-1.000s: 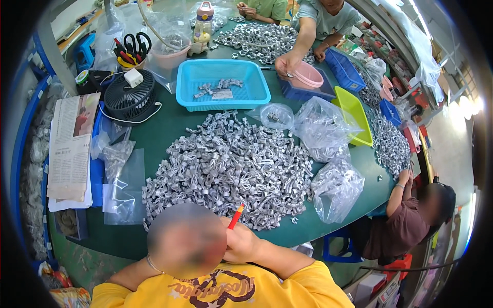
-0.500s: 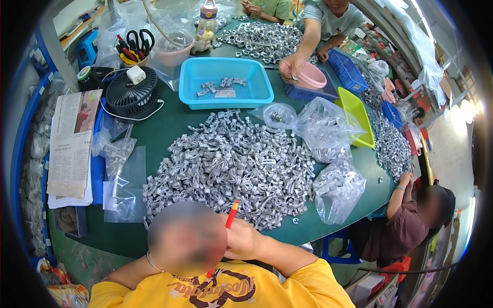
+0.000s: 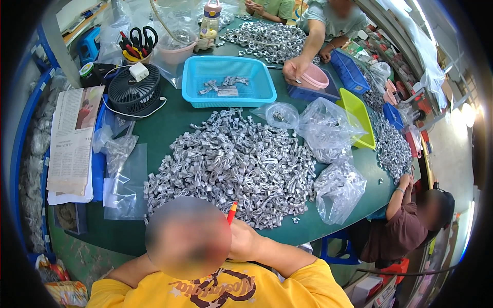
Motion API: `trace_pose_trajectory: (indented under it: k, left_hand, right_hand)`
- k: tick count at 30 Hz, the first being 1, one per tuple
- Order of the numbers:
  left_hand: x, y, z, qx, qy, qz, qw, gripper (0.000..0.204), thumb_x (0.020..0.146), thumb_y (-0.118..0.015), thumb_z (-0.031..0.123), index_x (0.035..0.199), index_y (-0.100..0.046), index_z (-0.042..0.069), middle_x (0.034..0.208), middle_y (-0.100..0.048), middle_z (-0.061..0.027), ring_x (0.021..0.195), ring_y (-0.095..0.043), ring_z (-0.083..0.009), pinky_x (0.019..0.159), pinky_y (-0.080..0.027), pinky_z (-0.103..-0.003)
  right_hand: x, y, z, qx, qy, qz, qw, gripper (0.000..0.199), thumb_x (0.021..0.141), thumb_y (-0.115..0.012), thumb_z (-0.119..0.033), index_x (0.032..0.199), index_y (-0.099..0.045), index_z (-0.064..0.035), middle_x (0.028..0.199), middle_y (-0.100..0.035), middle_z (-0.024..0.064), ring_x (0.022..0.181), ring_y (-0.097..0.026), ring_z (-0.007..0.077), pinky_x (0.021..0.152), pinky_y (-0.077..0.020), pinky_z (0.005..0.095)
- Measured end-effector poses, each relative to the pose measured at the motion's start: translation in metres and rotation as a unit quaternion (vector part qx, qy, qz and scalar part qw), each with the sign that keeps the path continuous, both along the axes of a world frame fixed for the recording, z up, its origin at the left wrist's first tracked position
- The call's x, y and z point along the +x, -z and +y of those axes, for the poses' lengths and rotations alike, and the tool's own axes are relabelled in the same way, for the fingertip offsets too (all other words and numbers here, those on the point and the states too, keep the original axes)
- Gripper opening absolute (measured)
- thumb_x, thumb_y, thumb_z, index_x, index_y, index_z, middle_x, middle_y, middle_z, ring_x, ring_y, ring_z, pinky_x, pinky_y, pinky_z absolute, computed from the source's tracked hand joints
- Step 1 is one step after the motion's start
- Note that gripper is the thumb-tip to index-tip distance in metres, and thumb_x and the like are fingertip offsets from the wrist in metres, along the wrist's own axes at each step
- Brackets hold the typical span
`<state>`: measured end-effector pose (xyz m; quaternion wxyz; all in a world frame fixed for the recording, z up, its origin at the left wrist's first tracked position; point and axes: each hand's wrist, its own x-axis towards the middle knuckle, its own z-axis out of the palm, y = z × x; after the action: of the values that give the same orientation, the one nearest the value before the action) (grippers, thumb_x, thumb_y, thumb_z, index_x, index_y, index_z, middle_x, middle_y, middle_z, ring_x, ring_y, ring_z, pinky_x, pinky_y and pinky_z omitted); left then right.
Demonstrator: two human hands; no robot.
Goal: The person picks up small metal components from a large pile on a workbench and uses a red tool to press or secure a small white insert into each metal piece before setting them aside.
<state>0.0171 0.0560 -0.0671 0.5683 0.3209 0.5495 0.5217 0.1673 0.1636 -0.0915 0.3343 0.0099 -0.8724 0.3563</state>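
Note:
My right hand (image 3: 243, 240) is closed around a slim red pen-like tool (image 3: 232, 212), which points upward with its yellowish end showing above the fingers. A blurred patch covers where my left hand would be; only the left forearm (image 3: 128, 271) shows, bent inward toward that patch. Whatever the left fingers hold is hidden. Right beyond my hands lies a large heap of small silver-grey metal parts (image 3: 236, 164), looped in shape, spread on the green table (image 3: 336, 203).
Behind the heap stands a blue basket (image 3: 228, 102) with a few parts. Clear plastic bags (image 3: 339, 187) and a lime tray (image 3: 358, 120) lie right. A black fan (image 3: 134, 92) and newspaper (image 3: 74, 138) sit left. A co-worker's hand (image 3: 297, 69) is near a pink basket (image 3: 314, 78); another person sits right.
The red tool has sunk a little and less of it shows above my right hand. My left wrist with its bracelet has gone behind the blurred patch. The view has shifted slightly.

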Motion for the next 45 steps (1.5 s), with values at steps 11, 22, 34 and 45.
trace_pose_trajectory:
  k: [11, 22, 34, 45]
  left_hand:
    - [-0.019, 0.011, -0.002, 0.176, 0.215, 0.318, 0.906, 0.024, 0.09, -0.049, 0.01, 0.113, -0.051, 0.005, 0.107, -0.052, -0.0056, 0.101, -0.047, -0.0174, 0.085, -0.039, -0.031]
    - [-0.012, 0.053, -0.004, 0.245, 0.117, 0.338, 0.901, 0.038, 0.087, -0.052, 0.014, 0.123, -0.046, 0.004, 0.12, -0.051, -0.0116, 0.112, -0.049, -0.0229, 0.094, -0.04, -0.035]
    - [-0.007, 0.04, 0.011, 0.281, 0.11, 0.215, 0.929, 0.032, 0.085, -0.054, 0.017, 0.115, -0.054, 0.004, 0.114, -0.055, -0.0095, 0.104, -0.053, -0.0225, 0.09, -0.041, -0.032]
    - [-0.016, 0.022, 0.003, -0.035, 0.072, -0.059, 0.995, 0.036, 0.097, -0.037, 0.033, 0.096, -0.055, 0.002, 0.066, -0.056, -0.0029, 0.047, -0.053, -0.0086, 0.043, -0.041, -0.02]
  right_hand:
    - [0.001, 0.003, -0.007, -0.059, 0.057, -0.017, 0.997, 0.039, 0.07, -0.068, -0.004, 0.107, -0.056, 0.0005, 0.105, -0.059, 0.0174, 0.096, -0.058, 0.0348, 0.078, -0.0505, 0.0403]
    - [-0.013, -0.004, -0.006, -0.126, -0.012, -0.066, 0.99, 0.035, 0.07, -0.068, -0.009, 0.103, -0.057, 0.0006, 0.105, -0.059, 0.0185, 0.096, -0.058, 0.0371, 0.082, -0.0472, 0.0422]
    - [-0.024, 0.017, -0.021, -0.173, 0.029, 0.088, 0.981, 0.035, 0.07, -0.068, 0.005, 0.097, -0.046, -0.0036, 0.096, -0.06, 0.0187, 0.087, -0.06, 0.032, 0.073, -0.0494, 0.0377]
    - [-0.014, 0.015, -0.024, -0.185, 0.113, 0.036, 0.976, 0.044, 0.067, -0.079, -0.007, 0.085, -0.039, -0.0034, 0.103, -0.06, 0.0263, 0.08, -0.062, 0.0271, 0.067, -0.0512, 0.0308]
